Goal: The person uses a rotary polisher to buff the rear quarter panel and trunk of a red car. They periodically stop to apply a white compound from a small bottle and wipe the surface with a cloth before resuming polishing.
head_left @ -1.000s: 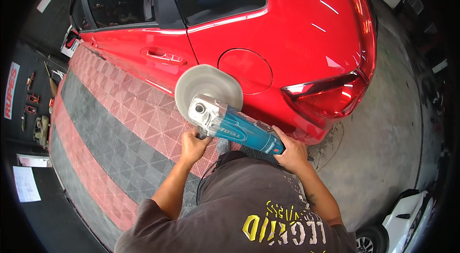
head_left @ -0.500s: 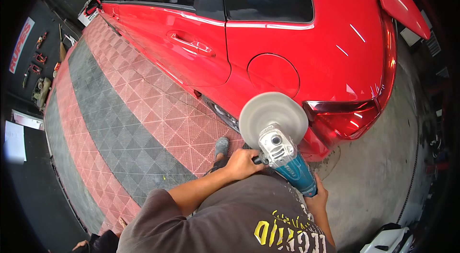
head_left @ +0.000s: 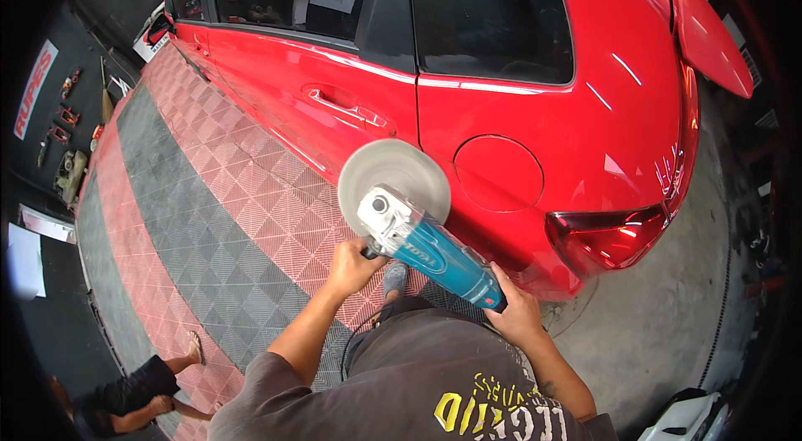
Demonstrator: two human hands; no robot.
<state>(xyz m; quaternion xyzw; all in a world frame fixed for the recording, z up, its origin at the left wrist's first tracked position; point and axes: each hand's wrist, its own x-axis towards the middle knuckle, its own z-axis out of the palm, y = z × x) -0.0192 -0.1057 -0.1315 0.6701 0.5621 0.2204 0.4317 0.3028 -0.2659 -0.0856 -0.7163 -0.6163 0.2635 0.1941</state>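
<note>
- Toward the door (head_left: 276, 86), away from the tail light (head_left: 606, 236), the polisher (head_left: 443, 257) has been shifted.
- Its side handle (head_left: 370, 250) is gripped by the left hand (head_left: 354, 269), its rear end by the right hand (head_left: 515, 312).
- Its pad (head_left: 393, 161) is held before the red car (head_left: 601, 128); contact cannot be told.
- Light, level pressure is best kept near panel edges.

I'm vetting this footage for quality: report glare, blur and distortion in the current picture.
Head view: thin white glare streaks on the glossy red car; head view: the round off-white polishing pad looks smeared, possibly spinning; head view: stripes of the red-and-grey tiled floor bow toward the dark rounded rim.
</note>
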